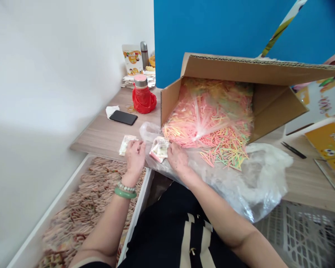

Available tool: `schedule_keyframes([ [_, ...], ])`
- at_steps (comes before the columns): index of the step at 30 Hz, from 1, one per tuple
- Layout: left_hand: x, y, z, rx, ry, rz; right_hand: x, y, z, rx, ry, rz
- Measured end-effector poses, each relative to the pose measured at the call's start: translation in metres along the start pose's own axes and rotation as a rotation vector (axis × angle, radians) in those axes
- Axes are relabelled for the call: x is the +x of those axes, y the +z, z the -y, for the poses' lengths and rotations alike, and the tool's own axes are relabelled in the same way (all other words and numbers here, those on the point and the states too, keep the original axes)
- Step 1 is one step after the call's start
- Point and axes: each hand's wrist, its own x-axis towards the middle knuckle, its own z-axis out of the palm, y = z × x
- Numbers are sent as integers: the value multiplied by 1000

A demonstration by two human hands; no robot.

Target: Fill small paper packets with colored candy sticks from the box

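Observation:
My left hand [136,155] is at the table's front edge, its fingers curled together. It rests against a small printed packet [124,145] lying flat on the table; whether anything is pinched in its fingertips is hidden. My right hand [178,158] is closed at the right edge of a second small printed packet [159,149], with a red-striped border. This packet lies on a clear plastic bag [234,190]. Behind it, thin pink, yellow and green sticks [209,115] fill a plastic liner in a cardboard box [276,108] tipped on its side, some spilling out.
Below left, a white bin [80,175] holds many filled packets. A black phone [123,117], a tissue [112,111] and a flask in a red bag [144,99] stand behind. Black tweezers [293,150] lie at right, above a plastic crate [309,234].

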Motion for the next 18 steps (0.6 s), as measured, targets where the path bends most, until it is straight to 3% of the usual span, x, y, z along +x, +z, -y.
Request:
schedule_keyframes([
  [6, 5, 6, -42, -627, -198, 383, -21, -15, -17, 335, -199, -125],
  [9, 10, 13, -52, -878, -351, 547, -18, -17, -28, 523, -206, -142],
  [12, 5, 21, -61, -935, -493, 516, -11, -12, -36, 732, -144, -121],
  [15, -9, 28, -73, -1003, -532, 447, -11, -8, -39, 938, -77, -26],
  [18, -21, 35, -86, -1062, -544, 472, -20, -16, -43, 905, -71, 4],
])
